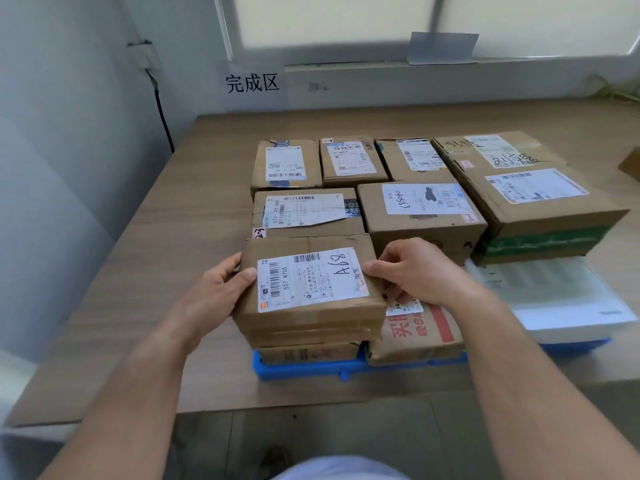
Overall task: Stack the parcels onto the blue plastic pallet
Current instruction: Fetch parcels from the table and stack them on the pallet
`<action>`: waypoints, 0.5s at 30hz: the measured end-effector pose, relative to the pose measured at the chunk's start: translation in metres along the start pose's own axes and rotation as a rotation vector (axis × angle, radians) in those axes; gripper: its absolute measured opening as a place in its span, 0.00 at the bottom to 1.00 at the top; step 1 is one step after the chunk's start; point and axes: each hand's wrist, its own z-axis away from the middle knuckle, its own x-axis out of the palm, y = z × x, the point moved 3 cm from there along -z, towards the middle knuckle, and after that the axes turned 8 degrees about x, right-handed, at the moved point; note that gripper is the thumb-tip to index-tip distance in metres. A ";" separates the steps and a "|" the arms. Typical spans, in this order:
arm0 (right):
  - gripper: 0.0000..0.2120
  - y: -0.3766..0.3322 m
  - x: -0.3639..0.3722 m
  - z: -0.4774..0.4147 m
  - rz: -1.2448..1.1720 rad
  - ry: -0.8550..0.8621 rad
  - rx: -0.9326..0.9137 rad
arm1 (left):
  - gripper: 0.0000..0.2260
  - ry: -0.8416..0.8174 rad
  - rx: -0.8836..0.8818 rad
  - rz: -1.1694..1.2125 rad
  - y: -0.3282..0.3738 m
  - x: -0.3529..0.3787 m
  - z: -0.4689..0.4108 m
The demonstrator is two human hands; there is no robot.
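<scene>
**Step in hand:** placing one parcel on the second tier.

**Task item:** The A68 parcel (311, 285) is a brown carton with its white shipping label facing up. It sits at the front-left corner of the blue pallet (311, 370), directly above a lower carton (308, 353) whose front face shows beneath it. This angle does not confirm whether its underside bears fully on that carton, though the front edge appears seated or nearly so.

**Grips:**
- The left grip (221, 289) is clasped on the parcel's left side, with the thumb over the top edge beside the label.
- The right grip (415, 271) is clasped on the right side, with the thumb on the label's right end and the fingers curled down the flank.
- Both grasp the A68 parcel, and neither has let go.

**Surroundings:**
- The pallet rests on a wooden tabletop (156, 271).
- Just right of the held parcel lies a red-printed carton (422, 336), which sits lower.
- Behind them, labelled cartons stand in rows, with a green-taped carton (540, 209) at the back right.
- A white flat packet (561, 299) lies in front of the green-taped carton.

**Assessment:** The bottom layer appears to cover most of the pallet, so stacking is well advanced.

**Next move:**
- The parcel needs squaring over the carton below, with its front edge kept inside the pallet's rim, and then settling flat.
- Both grips then open outward.
- The right fingers sit in the gap above the red-printed carton, so they should be drawn out sideways without dragging the parcel off line.
</scene>
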 end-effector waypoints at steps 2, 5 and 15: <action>0.13 0.002 -0.001 0.002 0.007 -0.008 -0.012 | 0.10 0.044 -0.023 -0.003 0.006 0.002 0.005; 0.15 0.002 -0.006 0.007 0.074 0.052 -0.038 | 0.28 0.202 -0.014 -0.176 0.019 0.001 0.010; 0.15 0.029 -0.068 0.051 0.268 0.554 -0.172 | 0.24 0.276 0.551 -0.608 0.120 0.108 0.038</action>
